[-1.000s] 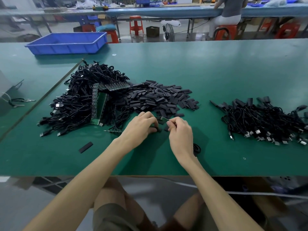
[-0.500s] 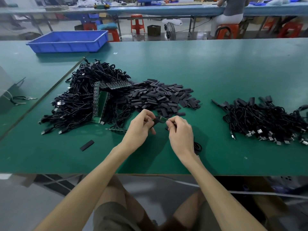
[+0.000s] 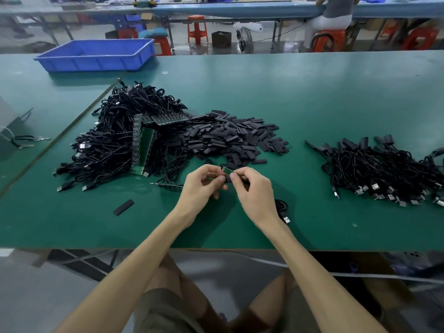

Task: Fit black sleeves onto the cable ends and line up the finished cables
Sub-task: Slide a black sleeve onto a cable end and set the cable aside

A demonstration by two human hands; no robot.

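A black sleeve (image 3: 227, 180) meets a cable end's small green board (image 3: 227, 171) between my fingertips, above the tabletop's (image 3: 312, 92) near middle. My left hand (image 3: 204, 185) pinches the sleeve. My right hand (image 3: 254, 192) pinches the cable end, whose cable (image 3: 281, 205) trails under my wrist to a USB plug (image 3: 286, 220). Just beyond lies a heap of loose sleeves (image 3: 230, 138), with tangled unsleeved cables (image 3: 115, 145) on its left. Sleeved cables (image 3: 384, 169) lie near the right edge, and a blue tray (image 3: 96, 55) sits at the far left corner.
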